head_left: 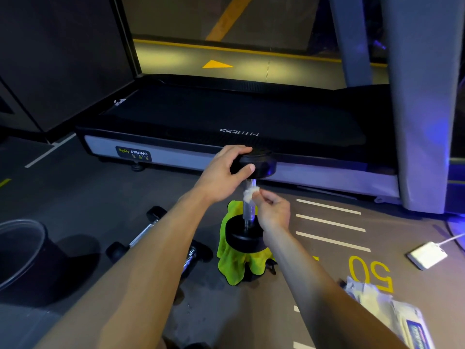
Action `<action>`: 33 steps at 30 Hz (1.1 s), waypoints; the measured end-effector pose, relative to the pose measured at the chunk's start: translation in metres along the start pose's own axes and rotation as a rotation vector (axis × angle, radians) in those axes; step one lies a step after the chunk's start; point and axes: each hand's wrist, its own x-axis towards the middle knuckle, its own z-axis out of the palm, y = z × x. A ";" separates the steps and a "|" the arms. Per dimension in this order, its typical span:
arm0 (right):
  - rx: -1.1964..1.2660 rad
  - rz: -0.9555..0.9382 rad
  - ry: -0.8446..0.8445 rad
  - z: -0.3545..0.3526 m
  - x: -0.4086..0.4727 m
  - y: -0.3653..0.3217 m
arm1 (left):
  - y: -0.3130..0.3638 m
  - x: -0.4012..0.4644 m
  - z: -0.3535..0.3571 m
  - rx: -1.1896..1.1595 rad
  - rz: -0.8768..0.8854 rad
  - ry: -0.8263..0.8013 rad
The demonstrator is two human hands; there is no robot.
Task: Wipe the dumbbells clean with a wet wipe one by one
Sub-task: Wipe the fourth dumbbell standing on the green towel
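A black dumbbell point(247, 210) stands upright on a yellow-green cloth point(234, 265) on the floor. My left hand point(221, 172) grips its top weight head from the left. My right hand point(271, 210) pinches a white wet wipe point(249, 193) against the upper part of the chrome handle. Two more dumbbells point(141, 235) lie on the floor to the left, partly hidden behind my left forearm.
A treadmill point(226, 127) lies across the floor just behind the dumbbell. A dark bucket point(20, 250) stands at the left. A wet wipe packet point(392, 311) lies at the lower right, and a white box with a cable point(427, 255) further right.
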 end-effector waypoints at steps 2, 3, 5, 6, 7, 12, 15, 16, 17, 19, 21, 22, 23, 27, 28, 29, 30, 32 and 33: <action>0.017 -0.059 -0.041 0.004 0.006 -0.011 | -0.001 0.000 0.000 0.000 0.007 0.001; 0.009 -0.086 -0.060 0.006 0.007 -0.013 | -0.001 0.001 0.000 0.000 0.008 0.000; -0.044 -0.072 -0.068 0.001 0.006 -0.006 | 0.000 0.000 -0.001 0.003 0.009 -0.003; -0.091 -0.041 -0.060 -0.004 0.003 0.002 | 0.000 0.000 -0.001 0.004 0.008 -0.003; -0.155 -0.012 -0.054 -0.009 0.001 0.010 | 0.000 0.000 -0.002 0.002 0.001 -0.004; -0.156 -0.079 -0.098 -0.007 0.007 0.001 | 0.000 0.000 -0.002 -0.009 -0.018 -0.002; -0.261 -0.145 -0.123 -0.012 0.005 0.002 | 0.001 0.000 -0.001 -0.008 -0.016 -0.006; -0.354 -0.157 -0.130 -0.017 0.004 0.008 | 0.001 -0.001 0.000 -0.007 -0.010 -0.005; -0.458 -0.177 -0.139 -0.021 0.004 0.014 | 0.000 0.000 0.000 -0.006 -0.007 -0.004; -0.619 -0.237 -0.159 -0.025 0.004 0.018 | -0.001 0.000 -0.002 -0.005 -0.009 -0.002; -0.609 -0.296 -0.157 -0.023 0.006 0.010 | 0.000 -0.001 -0.002 -0.007 -0.011 0.000; -0.581 -0.324 -0.150 -0.021 0.006 0.005 | 0.000 0.000 -0.001 -0.008 -0.009 0.001; -0.574 -0.334 -0.141 -0.021 0.005 0.005 | 0.000 0.000 -0.001 -0.008 -0.009 0.001; -0.839 -0.275 -0.193 -0.033 -0.005 0.025 | 0.001 -0.001 0.000 -0.015 -0.010 -0.004; -0.882 -0.248 -0.218 -0.036 -0.006 0.028 | 0.000 -0.001 0.000 -0.015 -0.006 -0.002; -0.905 -0.232 -0.238 -0.038 -0.005 0.028 | 0.000 -0.001 -0.001 -0.017 -0.003 0.001; -0.918 -0.222 -0.249 -0.039 -0.003 0.026 | 0.001 -0.001 -0.001 -0.020 -0.002 0.004; -0.944 -0.181 -0.283 -0.037 0.000 0.018 | 0.001 -0.001 -0.001 -0.021 -0.002 0.006; -0.935 -0.139 -0.307 -0.036 0.004 0.016 | 0.002 -0.002 -0.002 -0.022 -0.001 0.004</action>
